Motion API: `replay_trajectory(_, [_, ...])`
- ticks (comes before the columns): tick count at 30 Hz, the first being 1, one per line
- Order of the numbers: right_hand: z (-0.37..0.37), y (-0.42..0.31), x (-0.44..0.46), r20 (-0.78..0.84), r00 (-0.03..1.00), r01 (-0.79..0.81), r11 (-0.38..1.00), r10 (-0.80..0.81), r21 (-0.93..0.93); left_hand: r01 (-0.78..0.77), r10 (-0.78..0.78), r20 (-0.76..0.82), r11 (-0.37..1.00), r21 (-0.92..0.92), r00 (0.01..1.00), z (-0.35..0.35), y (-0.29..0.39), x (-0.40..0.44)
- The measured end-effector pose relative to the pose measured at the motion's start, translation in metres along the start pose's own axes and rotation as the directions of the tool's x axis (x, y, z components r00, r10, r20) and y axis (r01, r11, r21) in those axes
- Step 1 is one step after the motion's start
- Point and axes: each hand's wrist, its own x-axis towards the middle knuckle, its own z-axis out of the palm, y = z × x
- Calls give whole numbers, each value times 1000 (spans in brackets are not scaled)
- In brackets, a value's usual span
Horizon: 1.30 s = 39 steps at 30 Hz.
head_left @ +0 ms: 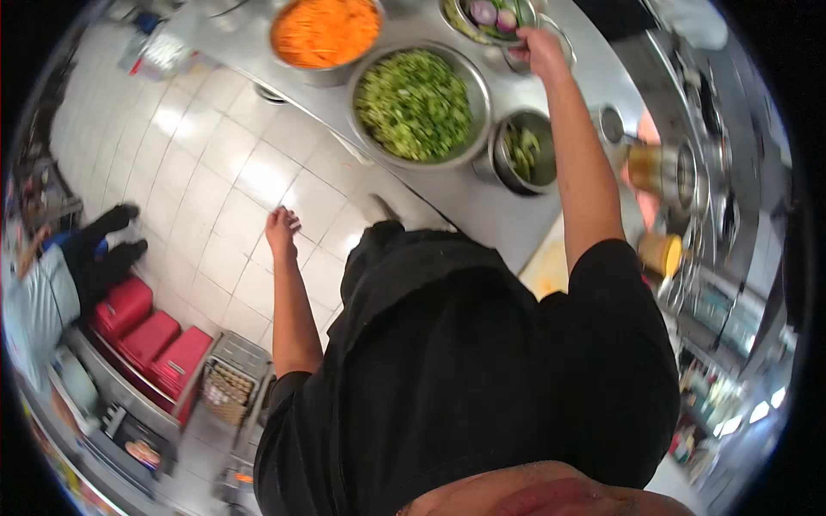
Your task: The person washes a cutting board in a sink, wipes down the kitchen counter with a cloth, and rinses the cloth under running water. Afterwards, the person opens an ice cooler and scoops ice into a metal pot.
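Glossy square tiles (pixel 206 138) spread beside a smooth metal table (pixel 520 219). On it stands the round big bowl (pixel 482 99), heaped with chopped greens (pixel 413 103). Beyond that and left, the carrot bowl (pixel 331 74); beyond and right, the onion bowl (pixel 527 12), its far side cut off from me. A deep pot (pixel 544 169) sits just right of the big bowl. Past it, the right hand's (pixel 542 50) grip bends at the onion bowl; whether it's closed on the rim, I can't tell. Left of the big bowl, the left hand (pixel 282 230) hangs half-curled, bare. Smallest, blurred: rounded purple onions (pixel 483 13).
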Motion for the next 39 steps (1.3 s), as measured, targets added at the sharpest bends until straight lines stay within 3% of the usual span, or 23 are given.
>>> replay_trajectory(3, [-67, -26, -64, -65, 993, 87, 979, -100, -184, -49, 50, 33, 999, -15, 998, 24, 41, 15])
replay_trajectory(5, [-116, -27, -102, -120, 990, 32, 949, -73, -315, -101, 102, 78, 995, -8, 992, 36, 64, 29])
replay_trajectory(9, [-132, -15, -187, -190, 981, 14, 987, -44, -159, -191, 191, 67, 982, 1, 979, 67, 112, 39])
replay_trajectory(11, [-140, 2, -209, -135, 991, -78, 902, 22, -425, -231, 231, 66, 973, -12, 971, 80, 134, 37])
replay_trajectory(13, [-139, 40, -215, -182, 979, -50, 754, -93, -655, -256, 255, 62, 967, 5, 965, 90, 155, 30])
replay_trajectory(14, [-138, 52, -218, -215, 959, -4, 754, -182, -657, -273, 272, 57, 962, 9, 961, 96, 167, 29])
replay_trajectory(18, [-131, 72, -221, -271, 956, -23, 888, -115, -459, -386, 383, 46, 920, 67, 923, 105, 210, 37])
replay_trajectory(20, [-139, 82, -215, -259, 963, -68, 858, -78, -510, -416, 415, 32, 907, 66, 909, 111, 235, 49])
replay_trajectory(22, [-134, 76, -223, -198, 973, 33, 924, -116, -382, -441, 437, 66, 895, 67, 897, 118, 260, 73])
replay_trajectory(24, [-132, 54, -237, -219, 975, -106, 920, 22, -377, -476, 470, 81, 872, 112, 879, 140, 286, 95])
replay_trajectory(26, [-146, 56, -253, -268, 962, -98, 983, 52, -158, -501, 487, 135, 859, 106, 863, 165, 309, 131])
replay_trajectory(28, [-149, 48, -268, -423, 899, -133, 991, 116, -12, -560, 536, 163, 798, 221, 828, 196, 330, 169])
replay_trajectory(30, [-148, 47, -286, -522, 847, -110, 994, 102, 16, -654, 587, 288, 679, 334, 756, 225, 350, 191])
replay_trajectory(31, [-141, 41, -292, -572, 804, -171, 984, 164, 42, -803, 713, 384, 450, 392, 587, 235, 348, 242])
replay_trajectory(33, [-141, 53, -307, -620, 759, -240, 971, 197, 15, -843, 713, 521, 187, 504, 469, 257, 362, 238])
replay_trajectory(35, [-131, 62, -320, -644, 729, -298, 954, 235, 11, -894, 633, 675, 62, 444, 379, 272, 364, 252])
replay_trajectory(39, [-112, 80, -336, -683, 700, -372, 923, 209, -99, -949, 484, 817, 125, 290, 314, 293, 362, 240])
